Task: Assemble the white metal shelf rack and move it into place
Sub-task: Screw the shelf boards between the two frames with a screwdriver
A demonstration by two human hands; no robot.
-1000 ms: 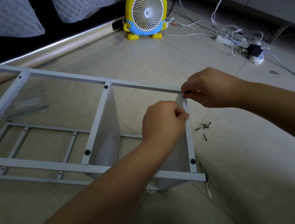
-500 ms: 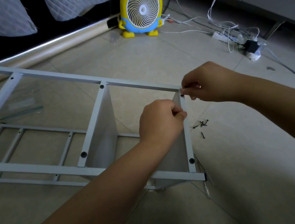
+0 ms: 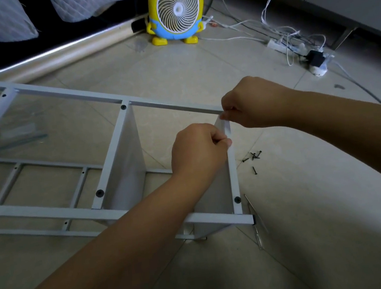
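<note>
The white metal rack (image 3: 49, 210) lies on its side on the tiled floor, with a middle shelf panel (image 3: 128, 158) and an end shelf panel (image 3: 218, 188) standing between its rails. My left hand (image 3: 199, 150) grips the top edge of the end panel. My right hand (image 3: 256, 103) pinches at the corner where the upper rail (image 3: 168, 105) meets that panel. A small black screw sits under the fingertips there and is hidden. Black screw heads (image 3: 237, 199) show at the other joints.
Loose black screws (image 3: 253, 156) lie on the floor right of the end panel, and a screwdriver (image 3: 257, 231) lies by the rack's near corner. A yellow fan (image 3: 176, 10) stands behind. A power strip with tangled cables (image 3: 292, 47) lies at the back right, and a clear plastic bag (image 3: 17, 138) inside the frame at the left.
Both hands stay at the rack's far right corner. The black screw that showed at my right fingertips is now covered by them. My head has shifted a little.
</note>
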